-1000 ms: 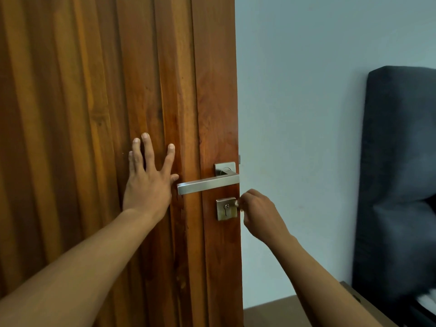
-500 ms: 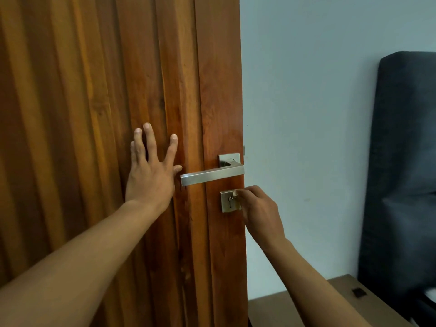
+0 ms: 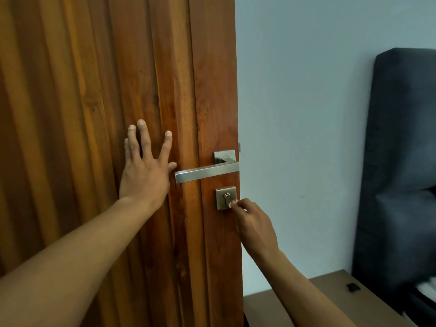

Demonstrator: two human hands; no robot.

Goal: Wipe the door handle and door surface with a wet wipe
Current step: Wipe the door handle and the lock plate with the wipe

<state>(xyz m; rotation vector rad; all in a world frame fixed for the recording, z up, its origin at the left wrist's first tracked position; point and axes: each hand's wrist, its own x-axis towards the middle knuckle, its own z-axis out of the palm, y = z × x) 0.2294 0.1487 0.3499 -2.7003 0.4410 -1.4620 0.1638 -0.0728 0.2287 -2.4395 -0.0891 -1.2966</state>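
A brown wooden door [image 3: 99,90] fills the left half of the view. A brushed-metal lever handle [image 3: 205,172] sits near its right edge, with a square lock plate [image 3: 224,195] and keyhole just below. My left hand [image 3: 144,171] lies flat on the door panel left of the lever, fingers spread, thumb tip close to the lever's end. My right hand [image 3: 253,225] is closed, its fingertips pressed on the lock plate's lower right corner. A small pale wad, apparently the wet wipe [image 3: 233,204], shows between the fingertips; most of it is hidden in the hand.
A pale blue wall [image 3: 306,114] lies right of the door edge. A dark grey upholstered headboard [image 3: 405,161] stands at the far right. A brown low surface [image 3: 330,300] with a small black object [image 3: 352,287] sits below it.
My right hand has shifted from beside the door edge onto the lock plate, now rubbing its lower right corner. My left hand stays flat on the door.
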